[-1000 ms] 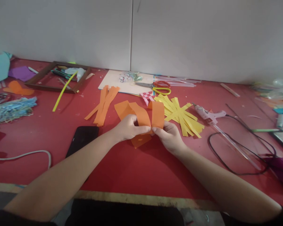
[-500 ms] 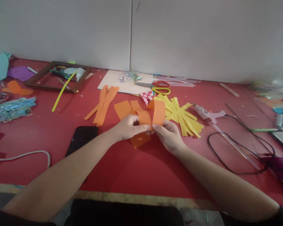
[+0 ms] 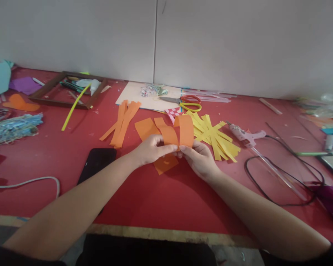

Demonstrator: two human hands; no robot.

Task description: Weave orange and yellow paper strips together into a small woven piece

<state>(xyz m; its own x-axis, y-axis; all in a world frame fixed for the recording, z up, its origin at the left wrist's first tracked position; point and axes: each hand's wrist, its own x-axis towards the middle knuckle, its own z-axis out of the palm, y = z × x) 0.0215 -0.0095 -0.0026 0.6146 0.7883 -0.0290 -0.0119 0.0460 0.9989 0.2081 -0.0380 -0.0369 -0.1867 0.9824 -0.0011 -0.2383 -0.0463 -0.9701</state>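
Observation:
My left hand (image 3: 151, 150) and my right hand (image 3: 199, 158) meet at the middle of the red table (image 3: 161, 195), both pinching the same bunch of wide orange paper strips (image 3: 174, 135). The strips arch up and away from the pinch point; one stands as a loop at the right, another lies flat toward the left. A short orange end (image 3: 165, 164) sticks out below my fingers. A pile of loose orange strips (image 3: 123, 122) lies just left of my hands, and a fan of yellow strips (image 3: 214, 136) lies just right.
A black phone (image 3: 96, 163) lies by my left forearm, a white cable (image 3: 27, 182) further left. A glue gun (image 3: 245, 135) with black cord (image 3: 277, 177) sits right. Scissors (image 3: 186, 103), a pink-white woven piece (image 3: 174, 112), beige card (image 3: 144, 99) and a wooden frame (image 3: 68, 90) lie behind.
The right-hand orange loop has been drawn in tighter toward the centre strip, and my fingertips have closed up on the pinch. Arms have barely moved.

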